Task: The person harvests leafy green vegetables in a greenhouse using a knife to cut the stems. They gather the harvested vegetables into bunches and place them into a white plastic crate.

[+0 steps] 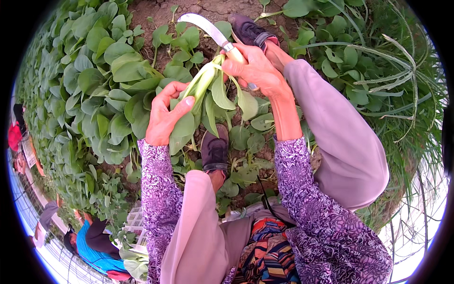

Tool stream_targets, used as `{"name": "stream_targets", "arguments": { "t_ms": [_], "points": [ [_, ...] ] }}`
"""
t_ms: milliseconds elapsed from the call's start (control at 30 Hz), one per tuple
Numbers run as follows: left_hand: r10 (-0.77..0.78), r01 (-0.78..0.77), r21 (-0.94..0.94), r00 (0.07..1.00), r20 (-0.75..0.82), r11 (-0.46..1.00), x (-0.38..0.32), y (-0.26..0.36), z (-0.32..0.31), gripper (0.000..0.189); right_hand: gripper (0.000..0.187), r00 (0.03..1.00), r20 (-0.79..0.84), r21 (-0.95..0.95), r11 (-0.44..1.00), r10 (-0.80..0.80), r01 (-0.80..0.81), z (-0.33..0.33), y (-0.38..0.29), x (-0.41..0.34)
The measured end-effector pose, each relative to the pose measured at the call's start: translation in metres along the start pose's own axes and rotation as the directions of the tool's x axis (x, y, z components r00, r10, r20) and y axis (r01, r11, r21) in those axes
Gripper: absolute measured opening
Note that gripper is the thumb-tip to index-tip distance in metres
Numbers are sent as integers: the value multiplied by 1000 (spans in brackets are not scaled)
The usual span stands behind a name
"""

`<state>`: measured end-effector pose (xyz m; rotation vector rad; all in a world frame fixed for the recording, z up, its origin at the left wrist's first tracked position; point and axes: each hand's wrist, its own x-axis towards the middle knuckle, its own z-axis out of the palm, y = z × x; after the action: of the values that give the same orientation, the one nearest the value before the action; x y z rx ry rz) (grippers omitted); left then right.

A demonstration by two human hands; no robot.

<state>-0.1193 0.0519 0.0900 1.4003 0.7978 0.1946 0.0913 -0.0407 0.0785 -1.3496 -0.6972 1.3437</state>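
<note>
A leafy green plant (204, 83), pale at the stem and probably a bok choy, is gripped by my left hand (168, 110). Its stem end points up and away from me, and its leaves hang down. My right hand (257, 69) holds a curved harvesting knife (209, 27) by its light handle, with the blade pointing up and left. The right thumb and fingers are at the plant's stem end, where outer leaves (246, 101) bend down. Whether the right hand also grips a leaf stalk is hard to tell.
Dense leafy greens (103, 78) fill the left side. Small plants grow in bare soil (156, 14) between my shoes (215, 149). Grass (408, 106) with seed heads stands at the right. A white plastic crate (136, 223) is at lower left, near a person in blue (95, 245).
</note>
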Motion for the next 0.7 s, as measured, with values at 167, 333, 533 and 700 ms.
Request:
{"name": "stream_targets", "arguments": {
  "t_ms": [167, 333, 533, 700],
  "points": [
    [102, -102, -6, 991, -85, 995, 1, 12, 10, 42, 50, 1000, -11, -78, 997, 3, -4, 2, 12, 1],
    [-20, 12, 237, 999, 32, 971, -1, 15, -10, 42, 34, 988, 19, -283, 947, -153, 152, -5, 27, 9],
    [-148, 115, 282, 984, 98, 953, -20, 27, -17, 41, 16, 677, -62, -814, 430, -733, 391, -14, 37, 6],
    [-96, 90, -341, 995, -3, 936, -42, 11, 2, 46, 17, 774, -206, -857, 493, -598, 153, -28, 18, -12]
  ]
}}
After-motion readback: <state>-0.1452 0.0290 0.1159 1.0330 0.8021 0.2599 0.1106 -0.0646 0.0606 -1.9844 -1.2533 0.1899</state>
